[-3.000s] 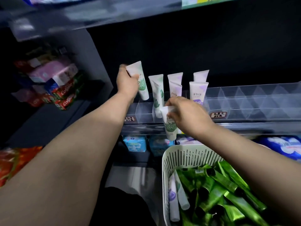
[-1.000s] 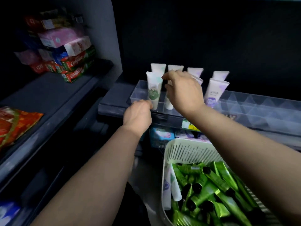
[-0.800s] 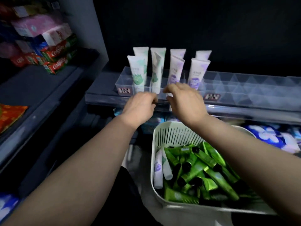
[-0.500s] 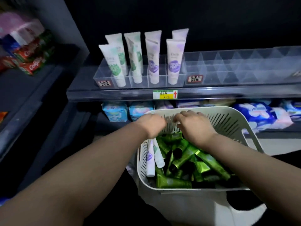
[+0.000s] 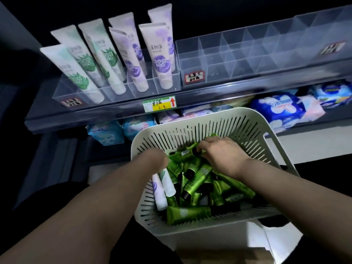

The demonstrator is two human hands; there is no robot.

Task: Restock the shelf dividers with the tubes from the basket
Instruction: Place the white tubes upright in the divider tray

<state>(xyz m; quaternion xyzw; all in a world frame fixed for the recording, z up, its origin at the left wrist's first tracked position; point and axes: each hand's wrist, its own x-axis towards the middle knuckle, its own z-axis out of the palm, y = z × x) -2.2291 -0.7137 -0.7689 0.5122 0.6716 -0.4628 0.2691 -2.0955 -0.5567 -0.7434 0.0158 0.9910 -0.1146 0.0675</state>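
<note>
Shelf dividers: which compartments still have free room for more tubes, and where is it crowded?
The clear compartments right of the handwritten label stand empty, up to the shelf's right end. The left organizer is crowded: white tubes with green print and purple print fill its slots. The basket is crowded too, with both hands inside.
</note>
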